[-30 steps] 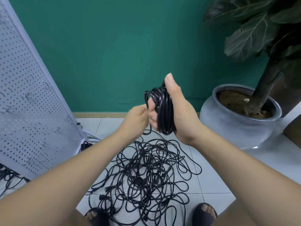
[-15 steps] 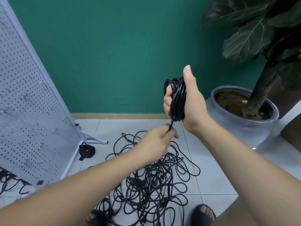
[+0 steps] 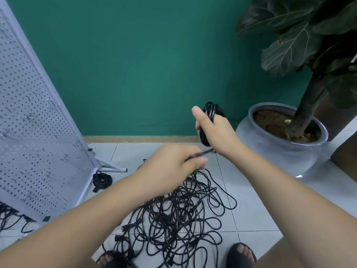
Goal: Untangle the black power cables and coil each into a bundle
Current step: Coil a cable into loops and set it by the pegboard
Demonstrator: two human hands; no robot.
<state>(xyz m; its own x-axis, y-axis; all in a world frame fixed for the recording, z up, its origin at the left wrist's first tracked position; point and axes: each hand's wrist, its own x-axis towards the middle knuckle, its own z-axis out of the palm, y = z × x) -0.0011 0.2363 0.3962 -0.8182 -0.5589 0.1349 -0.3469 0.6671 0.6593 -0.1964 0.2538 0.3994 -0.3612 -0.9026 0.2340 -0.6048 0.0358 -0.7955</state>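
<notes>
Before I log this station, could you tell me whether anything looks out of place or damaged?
A tangled heap of black power cables sprawls across the floor tiles, and more cable loops stray from under the pegboard at lower left. No damage or spill shows.

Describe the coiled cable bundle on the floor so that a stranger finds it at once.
Look at the white pegboard on the left. By its foot lies a small bundle, a tight neat ring, apart from the loose tangle.
</notes>
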